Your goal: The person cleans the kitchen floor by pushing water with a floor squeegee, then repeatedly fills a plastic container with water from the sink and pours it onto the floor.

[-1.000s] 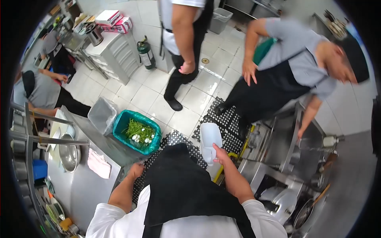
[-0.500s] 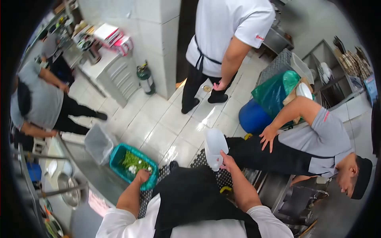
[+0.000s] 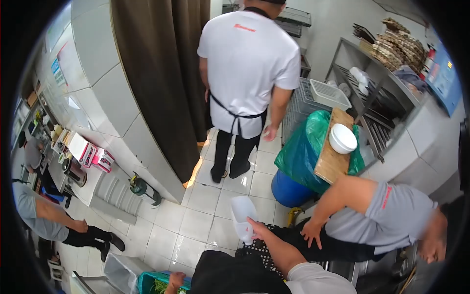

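My right hand (image 3: pixel 257 229) grips a translucent white plastic scoop (image 3: pixel 242 210) by its narrow end, its wide part pointing forward over the tiled floor. At the bottom edge, my left hand (image 3: pixel 175 280) is over the green-lined bin (image 3: pixel 143 283), fingers curled; whatever they hold cannot be made out. Leafy green vegetables (image 3: pixel 159 286) show inside the bin, which the frame cuts off. My black apron (image 3: pixel 220 272) hides part of the floor between my arms.
A co-worker in grey (image 3: pixel 362 225) leans close on my right; another in white (image 3: pixel 249 73) stands ahead, back turned. Beside them are a blue barrel (image 3: pixel 289 188) with a green bag, and a board (image 3: pixel 327 164) bearing a white bowl (image 3: pixel 342 138). A gas cylinder (image 3: pixel 144 190) stands left.
My view has tilted up and shifted, so the bin and left hand sit lower in frame. The scoop stays in my right hand. The person in white appears more upright, arms lowered.
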Motion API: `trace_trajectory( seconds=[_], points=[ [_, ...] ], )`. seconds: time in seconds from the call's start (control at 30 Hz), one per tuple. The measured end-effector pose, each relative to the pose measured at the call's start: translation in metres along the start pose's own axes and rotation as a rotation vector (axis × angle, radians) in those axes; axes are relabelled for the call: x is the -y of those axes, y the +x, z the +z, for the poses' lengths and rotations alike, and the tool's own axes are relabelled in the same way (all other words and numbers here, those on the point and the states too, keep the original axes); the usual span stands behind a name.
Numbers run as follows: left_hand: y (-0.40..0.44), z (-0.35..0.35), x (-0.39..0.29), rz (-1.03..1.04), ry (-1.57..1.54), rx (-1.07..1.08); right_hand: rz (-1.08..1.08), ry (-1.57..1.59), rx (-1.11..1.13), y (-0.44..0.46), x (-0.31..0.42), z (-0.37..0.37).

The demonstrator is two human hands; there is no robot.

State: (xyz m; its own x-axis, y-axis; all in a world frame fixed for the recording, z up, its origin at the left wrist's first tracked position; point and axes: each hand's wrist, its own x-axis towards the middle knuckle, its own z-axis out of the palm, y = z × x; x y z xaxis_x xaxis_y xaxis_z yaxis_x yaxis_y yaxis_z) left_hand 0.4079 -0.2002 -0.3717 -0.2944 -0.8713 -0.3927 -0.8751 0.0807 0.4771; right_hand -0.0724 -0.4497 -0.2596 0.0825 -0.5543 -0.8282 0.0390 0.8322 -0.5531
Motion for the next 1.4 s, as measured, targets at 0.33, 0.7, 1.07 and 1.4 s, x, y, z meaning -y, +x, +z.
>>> trace_trajectory(
  seconds=[0.33, 0.7, 1.07, 1.4],
  points=[
    [0.030, 0.037, 0.012, 0.108, 0.430, 0.492, 0.079, -0.176, -0.118, 0.071, 0.082, -0.045],
    [0.348, -0.327, 0.011, -0.232, -0.091, -0.413, 0.251, -0.338, -0.312, 0.093, 0.100, -0.067],
    [0.513, -0.475, 0.002, -0.260, -0.151, -0.415, 0.333, -0.386, -0.257, 0.186, 0.206, -0.088],
    [0.527, -0.434, 0.007, -0.527, -0.187, -0.269, -0.110, -0.591, -0.178, 0.335, 0.437, -0.109]
  ],
)
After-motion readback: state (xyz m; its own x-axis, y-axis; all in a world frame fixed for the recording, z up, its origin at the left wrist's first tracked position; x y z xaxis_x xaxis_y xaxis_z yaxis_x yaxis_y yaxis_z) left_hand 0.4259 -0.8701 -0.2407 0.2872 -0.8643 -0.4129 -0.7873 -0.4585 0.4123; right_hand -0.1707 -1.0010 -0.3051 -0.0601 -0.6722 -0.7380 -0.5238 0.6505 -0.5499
